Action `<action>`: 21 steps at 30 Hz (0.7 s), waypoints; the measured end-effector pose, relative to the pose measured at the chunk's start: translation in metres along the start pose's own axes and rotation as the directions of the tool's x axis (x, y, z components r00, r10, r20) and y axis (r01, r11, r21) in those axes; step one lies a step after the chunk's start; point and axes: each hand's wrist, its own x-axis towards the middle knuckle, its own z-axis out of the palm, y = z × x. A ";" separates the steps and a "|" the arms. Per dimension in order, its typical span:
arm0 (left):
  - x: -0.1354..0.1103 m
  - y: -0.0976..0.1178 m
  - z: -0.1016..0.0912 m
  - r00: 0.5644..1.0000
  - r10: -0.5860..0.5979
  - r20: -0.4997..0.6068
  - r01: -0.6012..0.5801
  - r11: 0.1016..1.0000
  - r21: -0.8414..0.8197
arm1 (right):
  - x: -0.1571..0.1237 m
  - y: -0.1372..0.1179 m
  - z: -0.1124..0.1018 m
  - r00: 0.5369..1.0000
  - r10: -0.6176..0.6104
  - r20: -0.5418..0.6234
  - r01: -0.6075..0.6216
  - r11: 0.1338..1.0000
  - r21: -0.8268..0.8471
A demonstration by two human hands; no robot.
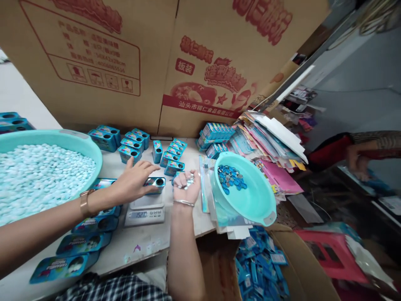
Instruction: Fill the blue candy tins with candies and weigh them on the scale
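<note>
On the desk (pixel 152 242), at the scale (pixel 144 215), filling seems in hand, the right hand (pixel 189 194) curled closed, the left hand (pixel 134 182) loosely spread at the tin (pixel 156 182), touch unclear. The tin appears to sit on the scale's far side, long axis left-right, opening rightward; next likely calls for easing in the right hand's candies (pixel 189 181)

A small digital scale (pixel 145 215) is showing the digits 1527 on its display (pixel 139 215), any decimal point being too faint to tell. Behind it, a large cardboard box (pixel 156 54) is carrying red Chinese print: 板装 on a label (pixel 185 67), 汕头市福仁食品有限公司 along a band (pixel 203 106), and 产品名称 inside a framed panel (pixel 90 48). Four handling symbols (pixel 95 78), including an umbrella and a glass, are running along the panel's foot. Blue containers (pixel 58 267) are bearing lettering too blurred to read.
</note>
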 end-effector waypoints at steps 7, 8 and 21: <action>0.001 -0.009 0.006 0.999 -0.031 0.006 0.032 0.993 -0.112 | 0.015 0.036 0.023 0.994 -0.010 -0.106 0.002 0.997 -0.074; 0.001 -0.010 0.006 1.000 -0.029 0.009 0.030 0.992 -0.124 | 0.015 0.039 0.023 0.993 -0.029 -0.112 0.019 0.996 -0.091; 0.003 -0.004 0.010 0.999 -0.024 0.038 0.027 0.997 -0.074 | 0.021 0.046 0.010 0.994 -0.099 -0.044 0.090 0.981 -0.170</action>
